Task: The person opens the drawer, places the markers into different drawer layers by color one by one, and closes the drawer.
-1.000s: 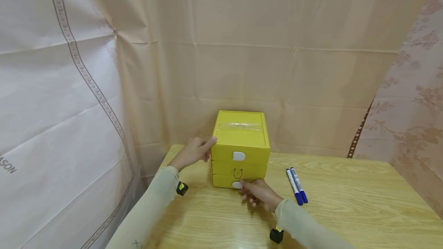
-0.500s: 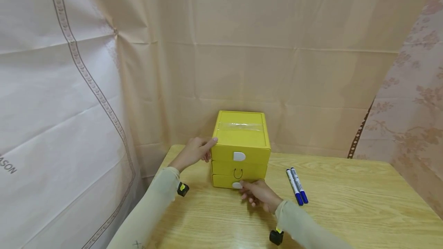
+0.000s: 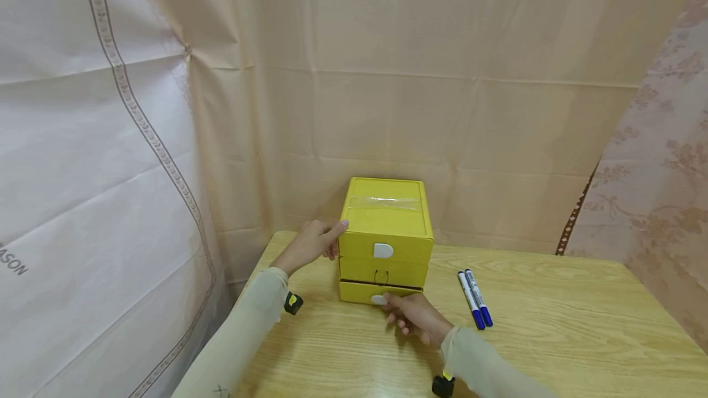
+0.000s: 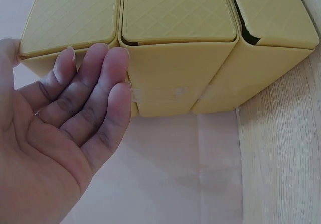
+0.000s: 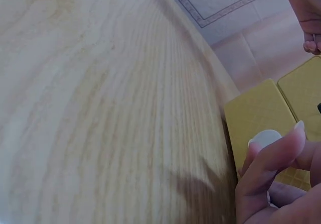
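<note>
A yellow box of three stacked drawers (image 3: 387, 217) stands on the table. My left hand (image 3: 311, 242) is at its upper left corner, thumb on the top edge. In the left wrist view the other fingers (image 4: 115, 66) lie lightly bent against the side wall. My right hand (image 3: 417, 315) pinches the white pull tab (image 3: 378, 300) of the bottom drawer (image 3: 356, 292) between thumb and fingers. That drawer sticks out slightly, with a dark gap along its top edge. The upper drawer bears a white tab (image 3: 383, 250), the middle one a thin dark loop (image 3: 381, 277).
Two blue-capped markers (image 3: 471, 300) lie side by side on the wooden table (image 3: 553, 306), right of the box. Clear tape (image 3: 384, 202) crosses the box top. Behind the table hangs a beige cloth (image 3: 381, 121), with a whitish cloth (image 3: 110, 201) at the left.
The bottom drawer has come slightly forward, opening a dark gap under the middle drawer. My right hand has moved a little toward me with the tab. My left hand stays at the corner.
</note>
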`<act>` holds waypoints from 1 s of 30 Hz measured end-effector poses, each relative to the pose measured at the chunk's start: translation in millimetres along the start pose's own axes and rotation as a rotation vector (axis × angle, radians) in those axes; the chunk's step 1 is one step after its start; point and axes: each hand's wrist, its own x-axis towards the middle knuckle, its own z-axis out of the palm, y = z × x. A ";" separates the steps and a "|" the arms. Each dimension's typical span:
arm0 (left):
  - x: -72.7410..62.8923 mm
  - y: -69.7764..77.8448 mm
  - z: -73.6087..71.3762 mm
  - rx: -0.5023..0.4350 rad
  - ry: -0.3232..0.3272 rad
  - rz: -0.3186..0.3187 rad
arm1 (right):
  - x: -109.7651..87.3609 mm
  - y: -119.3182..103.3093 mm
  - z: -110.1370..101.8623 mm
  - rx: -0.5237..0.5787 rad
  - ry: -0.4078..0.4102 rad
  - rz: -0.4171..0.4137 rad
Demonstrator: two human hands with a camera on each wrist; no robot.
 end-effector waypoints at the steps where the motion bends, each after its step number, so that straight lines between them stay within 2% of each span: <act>1: 0.1 0.4 0.2 0.000 0.000 0.000 | -1.3 0.3 0.0 -0.001 -0.003 0.002; 21: -1.8 -2.1 0.4 -0.005 -0.008 -0.014 | -31.6 18.7 10.8 0.009 -0.045 -0.006; 30: -2.0 0.6 0.8 0.003 -0.003 -0.019 | -43.4 23.2 14.8 0.006 -0.033 0.009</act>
